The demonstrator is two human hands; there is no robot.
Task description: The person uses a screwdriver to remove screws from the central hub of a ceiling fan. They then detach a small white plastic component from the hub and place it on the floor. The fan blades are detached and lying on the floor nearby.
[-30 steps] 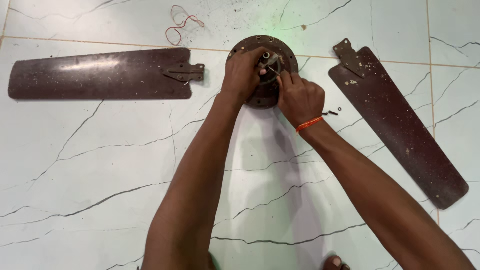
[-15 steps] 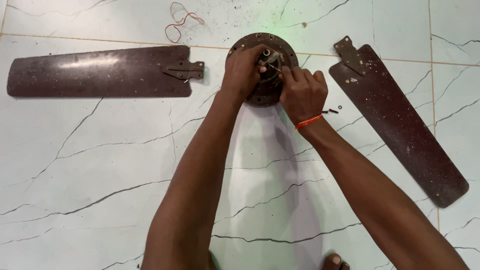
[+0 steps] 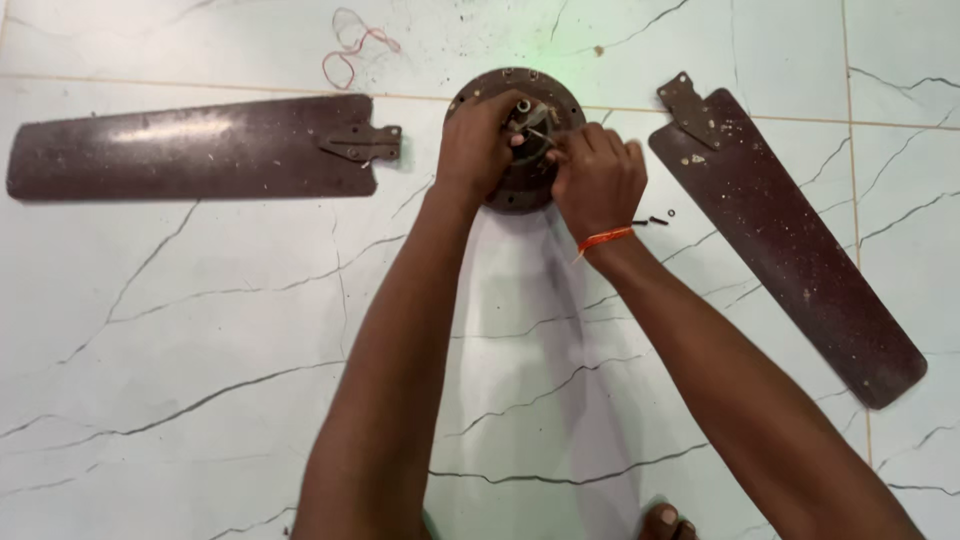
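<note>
While your toes (image 3: 668,522) just poke in at the bottom edge, both forearms run up from the bottom of the frame to upper centre. Your left hand (image 3: 478,145) is curled over the left side of the round brown fan motor housing (image 3: 515,190), fingers wrapped and closed on its top near the centre shaft (image 3: 523,107). Your right hand (image 3: 597,178) sits just right of it, fingers bunched tight and pinching something thin at the hub; can't tell what it is. Orange thread band (image 3: 604,239) on that wrist. Housing lies flat on the white marble-pattern tile floor (image 3: 200,380), upper centre, partly hidden by both hands. Small dark screws (image 3: 658,219) lie on the floor just right of your right wrist. One brown fan blade (image 3: 195,147) lies flat at upper left, bracket end pointing at the housing, apart from it. Second blade (image 3: 790,240) lies slanted at right, bracket end up. Thin red wire loop (image 3: 352,42) at top, left of centre.
</note>
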